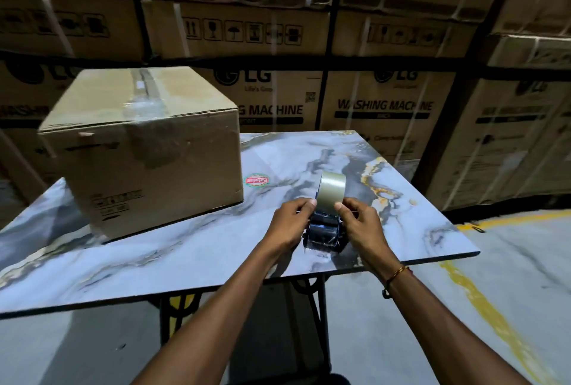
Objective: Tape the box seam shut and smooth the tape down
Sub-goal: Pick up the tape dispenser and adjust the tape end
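Tape dispenser: pinched between left hand and right hand, fingers closed on its roll. Box: well apart, beyond left fingers, on table. Risk: loose tape end may stick back or wrinkle if pulled unevenly.

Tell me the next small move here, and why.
Probably peel the tape's free end loose from the roll: both hands, left and right, pinch at the dispenser on the table, away from the box.
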A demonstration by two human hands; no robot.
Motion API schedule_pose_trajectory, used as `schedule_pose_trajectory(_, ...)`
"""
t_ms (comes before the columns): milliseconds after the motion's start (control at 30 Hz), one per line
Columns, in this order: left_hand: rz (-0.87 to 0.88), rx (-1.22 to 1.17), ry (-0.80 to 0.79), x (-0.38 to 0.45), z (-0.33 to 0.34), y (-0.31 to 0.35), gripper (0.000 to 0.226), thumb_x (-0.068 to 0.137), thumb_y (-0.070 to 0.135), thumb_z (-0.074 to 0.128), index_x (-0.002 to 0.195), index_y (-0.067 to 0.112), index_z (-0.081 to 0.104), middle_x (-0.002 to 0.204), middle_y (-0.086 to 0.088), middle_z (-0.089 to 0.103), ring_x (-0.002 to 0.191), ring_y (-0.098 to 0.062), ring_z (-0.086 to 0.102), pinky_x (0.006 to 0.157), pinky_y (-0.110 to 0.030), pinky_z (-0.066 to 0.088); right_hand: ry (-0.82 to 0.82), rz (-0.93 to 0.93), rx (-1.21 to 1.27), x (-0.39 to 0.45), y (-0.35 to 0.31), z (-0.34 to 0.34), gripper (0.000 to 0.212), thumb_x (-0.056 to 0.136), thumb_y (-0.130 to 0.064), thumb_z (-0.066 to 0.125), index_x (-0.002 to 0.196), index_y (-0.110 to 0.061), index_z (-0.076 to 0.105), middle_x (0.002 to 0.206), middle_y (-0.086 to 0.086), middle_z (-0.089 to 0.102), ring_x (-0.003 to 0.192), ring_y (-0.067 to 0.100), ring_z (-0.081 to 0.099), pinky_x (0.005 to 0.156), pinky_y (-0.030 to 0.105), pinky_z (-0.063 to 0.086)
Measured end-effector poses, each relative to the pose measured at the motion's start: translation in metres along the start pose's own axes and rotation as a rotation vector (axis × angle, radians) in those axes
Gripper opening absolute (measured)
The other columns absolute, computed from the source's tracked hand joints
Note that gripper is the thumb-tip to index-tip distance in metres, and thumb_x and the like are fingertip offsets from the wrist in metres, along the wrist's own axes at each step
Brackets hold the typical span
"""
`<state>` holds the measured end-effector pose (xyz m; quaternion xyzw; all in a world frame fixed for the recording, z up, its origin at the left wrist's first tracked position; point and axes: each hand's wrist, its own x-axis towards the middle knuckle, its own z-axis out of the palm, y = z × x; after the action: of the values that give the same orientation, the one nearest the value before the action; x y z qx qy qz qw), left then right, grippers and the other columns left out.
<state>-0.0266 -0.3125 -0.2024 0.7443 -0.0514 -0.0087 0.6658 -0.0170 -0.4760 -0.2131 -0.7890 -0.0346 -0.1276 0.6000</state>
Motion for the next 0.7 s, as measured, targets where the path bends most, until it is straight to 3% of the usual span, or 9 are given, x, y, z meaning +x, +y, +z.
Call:
schedule_pose_trajectory(100,-0.049,-0.074,-0.047,0.029,0.021,-0.003,0.034,0.101,0.037,0.048,0.104,0.016,0.074,0.105,-0.001,0.077,0.097,-0.013,0.073,0.068,-0.02,0.05,0.034,0.018,-0.009,0.028,0.014,-0.014,0.025,0.1,-0.016,0.056,0.116,-0.003,0.07,0.11,0.015,0.074,0.107,0.029,0.069,0.097,0.054,0.053)
schedule_pose_trajectory(267,-0.049,-0.153,-0.08,0.094,0.05,-0.023,0.049,0.1,0.05,0.042,0.108,0.016,0.076,0.11,-0.003,0.078,0.107,-0.019,0.071,0.096,-0.037,0.053,0.075,0.002,-0.068,0.075,0.04,-0.032,0.022,0.101,-0.015,0.054,0.11,-0.003,0.07,0.106,0.015,0.074,0.104,0.03,0.069,0.092,0.055,0.053)
schedule_pose_trajectory(467,-0.062,-0.165,-0.091,0.149,0.075,-0.037,0.046,0.093,0.058,0.049,0.102,0.023,0.077,0.104,0.001,0.079,0.1,-0.014,0.074,0.087,-0.033,0.056,0.143,0.12,-0.017,0.116,0.058,-0.047,0.023,0.099,-0.017,0.058,0.109,0.001,0.069,0.11,0.024,0.07,0.105,0.037,0.067,0.094,0.058,0.051)
schedule_pose_trajectory(567,-0.105,-0.146,-0.1,0.148,0.076,-0.033,0.045,0.093,0.058,0.049,0.105,0.024,0.076,0.106,0.003,0.078,0.101,-0.012,0.073,0.091,-0.034,0.056,0.138,0.18,-0.024,0.113,0.047,-0.049,0.023,0.098,-0.016,0.061,0.114,-0.001,0.068,0.116,0.022,0.063,0.106,0.035,0.065,0.095,0.055,0.052)
schedule_pose_trajectory(700,-0.139,0.104,-0.034,0.135,0.064,-0.016,0.034,0.098,0.043,0.051,0.113,0.02,0.071,0.11,0.002,0.073,0.103,-0.015,0.067,0.085,-0.031,0.051,0.219,0.224,-0.075,0.095,0.021,-0.048,0.02,0.095,-0.017,0.065,0.113,-0.014,0.057,0.115,0.016,0.058,0.103,0.03,0.059,0.083,0.044,0.055)
